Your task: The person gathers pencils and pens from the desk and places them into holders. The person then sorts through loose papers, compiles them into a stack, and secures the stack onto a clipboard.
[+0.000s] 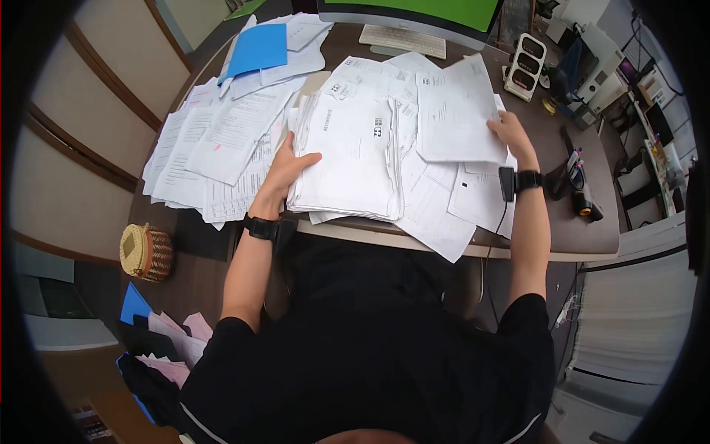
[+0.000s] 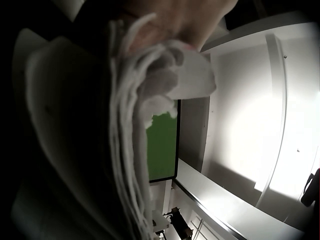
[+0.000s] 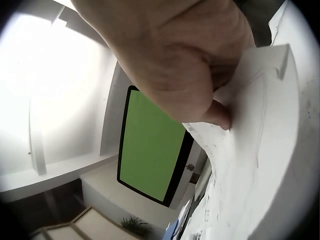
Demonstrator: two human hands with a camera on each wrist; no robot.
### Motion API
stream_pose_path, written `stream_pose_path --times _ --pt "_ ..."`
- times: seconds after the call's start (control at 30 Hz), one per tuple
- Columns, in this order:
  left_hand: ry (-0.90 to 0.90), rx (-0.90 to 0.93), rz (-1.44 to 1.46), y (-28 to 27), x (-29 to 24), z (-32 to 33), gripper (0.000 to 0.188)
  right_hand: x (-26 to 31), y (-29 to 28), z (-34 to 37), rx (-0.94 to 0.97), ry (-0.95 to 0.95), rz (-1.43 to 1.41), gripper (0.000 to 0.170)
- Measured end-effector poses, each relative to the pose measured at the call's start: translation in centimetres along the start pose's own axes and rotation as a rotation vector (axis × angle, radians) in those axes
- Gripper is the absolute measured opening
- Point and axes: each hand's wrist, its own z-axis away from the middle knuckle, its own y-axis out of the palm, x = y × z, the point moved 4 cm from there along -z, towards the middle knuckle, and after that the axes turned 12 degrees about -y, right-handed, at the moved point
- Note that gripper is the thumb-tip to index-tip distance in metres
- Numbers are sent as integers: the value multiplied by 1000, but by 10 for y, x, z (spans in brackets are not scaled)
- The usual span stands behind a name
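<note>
A thick stack of white papers (image 1: 347,159) with worn, uneven edges lies in front of the person. The left hand (image 1: 285,170) grips its left edge, thumb laid over the top page and fingers along the side. In the left wrist view the layered page edges (image 2: 122,145) show close below that hand. To the right, the right hand (image 1: 512,137) pinches the right edge of a printed sheet (image 1: 455,111), which overlaps other loose papers (image 1: 433,196). The right wrist view shows the thumb pressing on the white sheet (image 3: 250,135).
More printed papers (image 1: 222,140) spread at left, with a blue folder (image 1: 257,50) on top. A keyboard (image 1: 403,41) and monitor stand behind. A white rack (image 1: 525,66) and a pen holder (image 1: 573,170) are at right. A woven basket (image 1: 146,251) sits left of the desk.
</note>
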Motion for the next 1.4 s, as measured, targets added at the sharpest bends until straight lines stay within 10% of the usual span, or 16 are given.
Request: stream_pose_path --times 0.27,0.63,0.93,1.23,1.4 --pt "-28 57 -68 -3 -5 7 79 -1 25 63 -85 72 -315 27" --pt "540 124 469 7 -92 55 60 42 55 72 -69 -50 -405 30" --pt "312 -4 -173 63 -27 0 70 109 127 94 35 -206 -741 36" --pt "211 21 -205 62 -13 -13 66 108 135 91 13 209 -967 44" --pt "497 35 -71 67 -46 8 62 135 128 103 -222 -283 -670 44"
